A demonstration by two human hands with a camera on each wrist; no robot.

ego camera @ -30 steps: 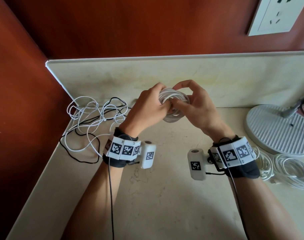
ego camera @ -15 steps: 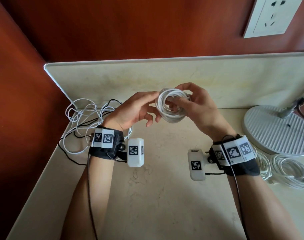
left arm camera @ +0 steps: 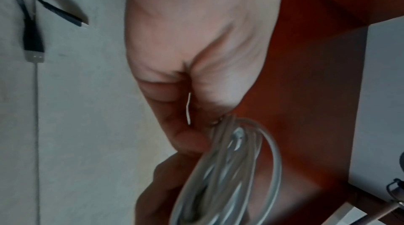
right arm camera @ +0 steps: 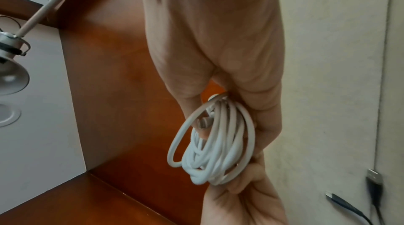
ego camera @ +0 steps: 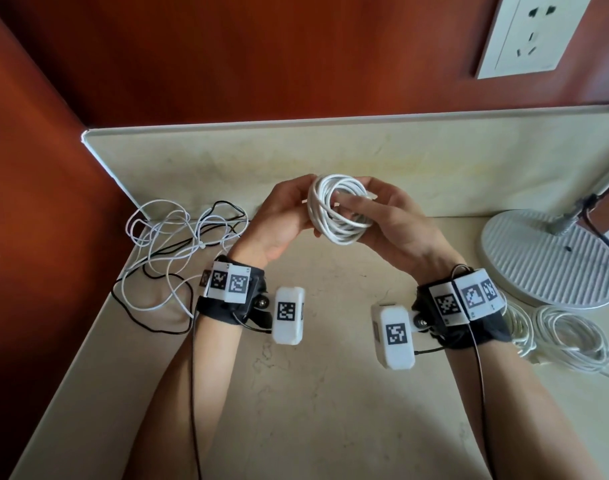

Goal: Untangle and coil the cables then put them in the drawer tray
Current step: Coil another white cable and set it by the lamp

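A white cable coil [ego camera: 334, 216] hangs above the counter, near the back wall, between both hands. My left hand [ego camera: 296, 209] grips its left side, palm turned up, thumb at the top of the loops. My right hand [ego camera: 362, 206] holds the right side, with a finger passing through the ring. The right wrist view has the coil [right arm camera: 216, 144] under the right hand [right arm camera: 218, 56], and the left hand's fingers [right arm camera: 244, 194] curl round its lower end. The left wrist view is blurred; the coil [left arm camera: 229, 177] sits below the left hand [left arm camera: 192, 73]. No drawer tray is in view.
A tangle of thin white and black cables [ego camera: 178, 244] lies in the counter's left corner. A round white lamp base [ego camera: 545, 258] stands at the right, with coiled white cables [ego camera: 570, 337] in front of it. A wall socket [ego camera: 535, 32] is above.
The left hand let go of the coil, opened with its palm turning up, then took hold of the coil's left side again. The right hand kept its hold throughout.
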